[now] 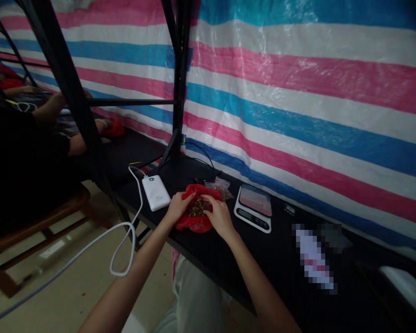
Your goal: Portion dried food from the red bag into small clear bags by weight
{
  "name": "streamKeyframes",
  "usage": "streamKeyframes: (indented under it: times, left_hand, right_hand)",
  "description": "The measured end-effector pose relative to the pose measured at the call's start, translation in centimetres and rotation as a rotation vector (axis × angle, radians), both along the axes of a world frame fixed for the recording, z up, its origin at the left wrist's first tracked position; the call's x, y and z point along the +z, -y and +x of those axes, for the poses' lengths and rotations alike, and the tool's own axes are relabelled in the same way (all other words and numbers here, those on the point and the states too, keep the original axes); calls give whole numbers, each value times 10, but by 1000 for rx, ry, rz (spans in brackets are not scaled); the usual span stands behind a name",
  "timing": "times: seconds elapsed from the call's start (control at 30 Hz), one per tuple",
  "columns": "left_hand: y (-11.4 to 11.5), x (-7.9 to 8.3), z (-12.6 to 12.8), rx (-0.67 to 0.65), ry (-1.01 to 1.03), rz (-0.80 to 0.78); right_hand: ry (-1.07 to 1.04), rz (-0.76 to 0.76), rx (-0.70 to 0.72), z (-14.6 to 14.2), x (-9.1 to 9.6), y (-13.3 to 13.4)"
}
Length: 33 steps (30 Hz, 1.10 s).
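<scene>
A red plastic bag (197,225) lies opened out on the black table, its rim spread wide. Inside it is a heap of small brown and yellowish pieces (196,208), too small to name. My left hand (178,206) grips the bag's left rim, thumb over the inner side. At the right side of the bag, my right hand (219,216) reaches over the heap with its thumb and forefinger apart. I see nothing held between them. Just behind the bag lies a clear zip bag (223,187) with brownish contents, partly hidden by the red bag and my right hand.
A white kitchen scale (253,208) stands right of the bag. To the left, a white power bank (156,192) has a white cable (90,239) trailing off the table. A black metal frame (178,78) rises behind. Another person's arm (78,144) shows at far left.
</scene>
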<state>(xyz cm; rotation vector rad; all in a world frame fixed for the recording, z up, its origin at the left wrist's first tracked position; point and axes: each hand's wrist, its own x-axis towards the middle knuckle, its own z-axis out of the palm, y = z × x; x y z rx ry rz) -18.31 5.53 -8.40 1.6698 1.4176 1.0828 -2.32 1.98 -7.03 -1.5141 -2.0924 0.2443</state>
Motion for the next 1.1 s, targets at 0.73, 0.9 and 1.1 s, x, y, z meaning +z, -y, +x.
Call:
streamKeyframes:
  times: [0.73, 0.9, 1.1]
  left_hand:
    - [-22, 24, -12, -153, 38, -129]
    - [-26, 37, -42, -108, -311, -125]
    - [-43, 71, -72, -64, -685, -13]
  right_hand:
    - [-427, -33, 87, -6, -15, -17]
    - [-751, -17, 123, -6, -11, -18]
    - [-862, 53, 132, 26, 19, -13]
